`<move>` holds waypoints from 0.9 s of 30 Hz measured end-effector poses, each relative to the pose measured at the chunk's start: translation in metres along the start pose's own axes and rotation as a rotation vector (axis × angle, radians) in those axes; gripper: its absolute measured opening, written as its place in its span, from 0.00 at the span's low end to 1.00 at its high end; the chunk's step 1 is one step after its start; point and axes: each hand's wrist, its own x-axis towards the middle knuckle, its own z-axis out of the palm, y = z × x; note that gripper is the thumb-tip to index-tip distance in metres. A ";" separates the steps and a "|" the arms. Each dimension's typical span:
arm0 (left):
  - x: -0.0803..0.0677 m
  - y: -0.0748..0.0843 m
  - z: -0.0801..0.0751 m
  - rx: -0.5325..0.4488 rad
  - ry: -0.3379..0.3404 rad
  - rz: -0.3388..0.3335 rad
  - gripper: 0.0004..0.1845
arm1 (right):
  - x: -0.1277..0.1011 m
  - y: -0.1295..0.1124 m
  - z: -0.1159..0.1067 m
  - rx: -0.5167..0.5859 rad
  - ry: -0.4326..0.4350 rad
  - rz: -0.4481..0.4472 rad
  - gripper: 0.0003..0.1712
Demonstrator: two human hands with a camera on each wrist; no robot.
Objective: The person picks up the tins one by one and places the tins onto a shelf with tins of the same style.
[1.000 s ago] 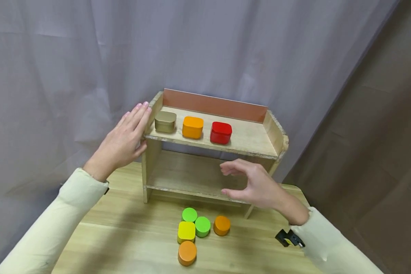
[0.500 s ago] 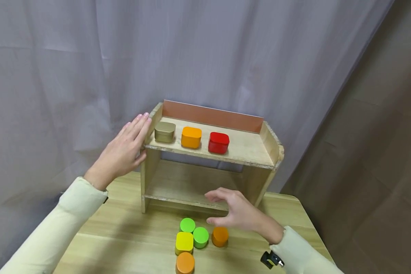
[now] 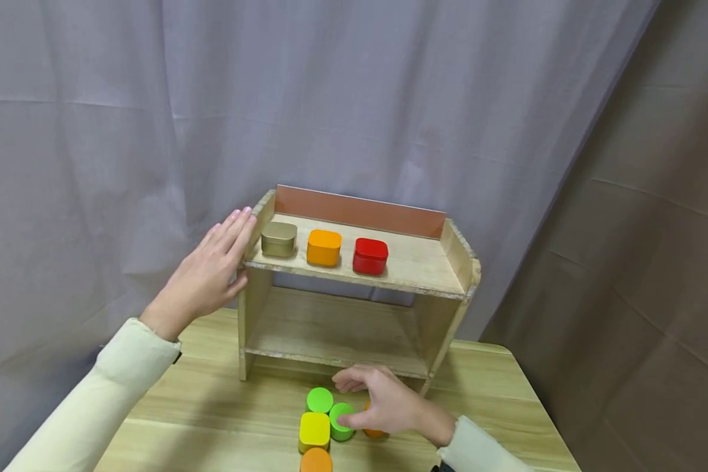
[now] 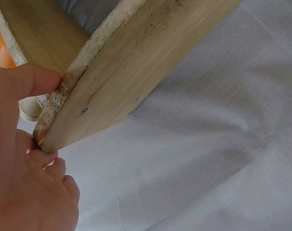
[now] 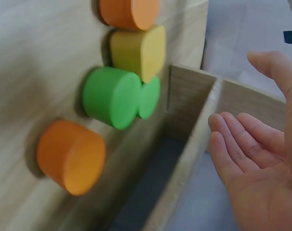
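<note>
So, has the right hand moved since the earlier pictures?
Yes. The right hand has come down from in front of the shelf unit, past its lower board, to the tins on the table; it is now over the green round tin.

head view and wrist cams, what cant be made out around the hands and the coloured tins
- Orange round tin: head view, mostly hidden behind the right hand.
- Whether the right hand touches any tin: head view overlaps them, right wrist view shows it apart but blurred.
- Front orange tin: cut off by the head view's bottom edge.
- Left hand: its palm contact with the shelf side is hidden; left wrist view shows only a thumb at the edge.
</note>
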 end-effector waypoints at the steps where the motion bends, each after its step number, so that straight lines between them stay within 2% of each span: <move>1: -0.001 0.000 0.000 -0.001 -0.001 -0.002 0.51 | 0.000 0.002 0.004 0.005 -0.003 -0.003 0.31; 8: -0.003 -0.002 0.002 -0.006 0.001 -0.004 0.52 | 0.001 0.014 0.028 -0.022 0.016 -0.049 0.32; 15: -0.003 -0.003 0.000 -0.015 -0.010 -0.016 0.52 | 0.005 0.027 0.045 -0.077 0.026 -0.054 0.33; 23: -0.001 -0.002 0.001 -0.021 -0.011 -0.011 0.52 | 0.014 0.035 0.055 -0.180 -0.006 -0.069 0.32; 27: -0.001 -0.002 0.001 -0.032 -0.018 -0.017 0.52 | 0.018 0.036 0.057 -0.185 -0.036 -0.065 0.31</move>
